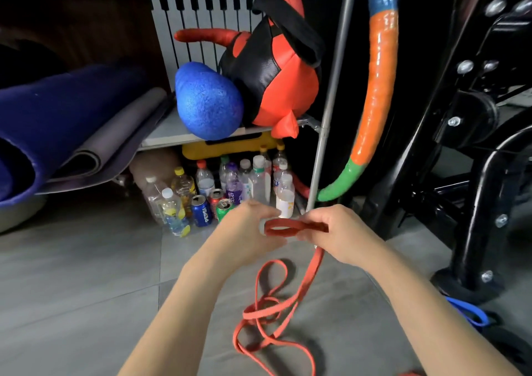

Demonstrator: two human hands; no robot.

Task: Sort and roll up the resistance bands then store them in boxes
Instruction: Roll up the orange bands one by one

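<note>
Rolling step under way, judging from the grip: a small flattened coil of the red resistance band (290,228) held between both hands, clear of the floor. Pinching the coil's left end with the left hand (247,231), thumb and fingers curled round it. Gripping the coil's right end with the right hand (342,233), fingers wrapped over the strap. Held with the long axis running straight across from one hand to the other, roughly level.

Dropping from under the right hand, down and slightly toward the body: the unrolled tail of the same band. Ending in loose crossed loops on the grey floor (86,289), below the hands and between the two forearms. Fed, then, from the right-hand side. Next move probably calls for turning the coil with the left hand while letting strap in through the right. Possible snag at the crossing loops; hard to tell whether knotted or merely overlapping.

Lying well out beyond the right forearm, against the black machine base (466,277): a blue band (469,315), untouched. Standing past the fingertips of both hands: plastic bottles (259,182) and drink cans (201,210) under a shelf (172,133). No storage box in view.
</note>
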